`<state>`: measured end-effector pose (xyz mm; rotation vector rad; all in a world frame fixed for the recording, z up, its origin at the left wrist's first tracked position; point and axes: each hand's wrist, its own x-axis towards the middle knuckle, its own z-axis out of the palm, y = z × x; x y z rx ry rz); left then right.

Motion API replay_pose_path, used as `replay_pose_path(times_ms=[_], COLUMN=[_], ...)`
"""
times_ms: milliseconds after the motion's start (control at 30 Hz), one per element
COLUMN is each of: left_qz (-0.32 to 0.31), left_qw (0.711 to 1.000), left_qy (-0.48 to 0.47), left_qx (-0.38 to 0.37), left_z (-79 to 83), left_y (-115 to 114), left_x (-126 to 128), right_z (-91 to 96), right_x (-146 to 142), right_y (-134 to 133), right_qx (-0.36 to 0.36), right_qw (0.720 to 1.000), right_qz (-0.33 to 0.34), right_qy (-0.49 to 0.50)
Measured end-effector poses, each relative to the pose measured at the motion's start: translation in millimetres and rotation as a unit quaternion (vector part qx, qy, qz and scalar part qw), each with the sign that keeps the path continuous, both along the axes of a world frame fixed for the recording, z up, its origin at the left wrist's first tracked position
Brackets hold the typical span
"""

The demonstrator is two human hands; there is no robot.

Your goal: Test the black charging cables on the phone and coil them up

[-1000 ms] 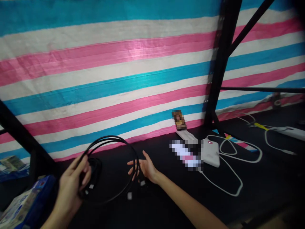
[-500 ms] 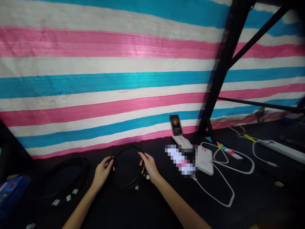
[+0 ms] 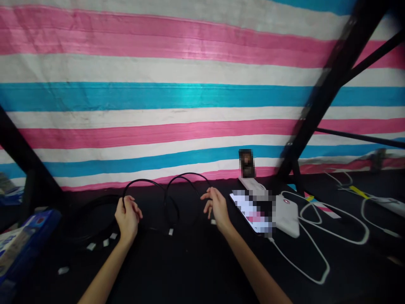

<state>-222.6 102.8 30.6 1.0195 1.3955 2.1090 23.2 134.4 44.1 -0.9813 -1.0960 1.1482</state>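
Note:
A thin black cable (image 3: 190, 173) arches in loose loops between my two hands, above the dark surface. My left hand (image 3: 127, 218) is closed around its left part, with the cable coming up over the fingers. At the right end of the loops, my right hand (image 3: 218, 210) has its fingers bent round the cable, some of them a little apart. A small white piece (image 3: 171, 232) hangs near the bottom of the loops, and a second white piece (image 3: 213, 221) shows just under my right hand. The lower part of the cable is hard to see against the black.
Left of my left hand lies a coil of black cable (image 3: 90, 203) with several white ends. A blue package (image 3: 34, 236) is at the far left. On the right are a lit phone (image 3: 245, 207), a white power bank (image 3: 286, 215) and white cords (image 3: 316, 278). Black frame posts (image 3: 329, 97) stand before a striped sheet.
The single round coil between my hands has opened into separate, wider loops. My hands have moved farther apart, and the view has shifted left and down.

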Motion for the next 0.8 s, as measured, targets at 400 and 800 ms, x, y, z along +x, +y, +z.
replay_pose_path(times_ms=[400, 800], left_qz=[0.057, -0.049], left_qw=[0.987, 0.992], left_qy=[-0.129, -0.109], left_qx=[0.078, 0.03], left_z=[27.8, 8.7], left_y=[-2, 1], left_x=[-29, -5], right_z=[7.8, 11.0], right_x=[47, 36], right_y=[19, 12], right_qx=[0.109, 0.159], right_qw=[0.94, 0.946], right_qz=[-0.322, -0.28], right_qy=[0.039, 0.031])
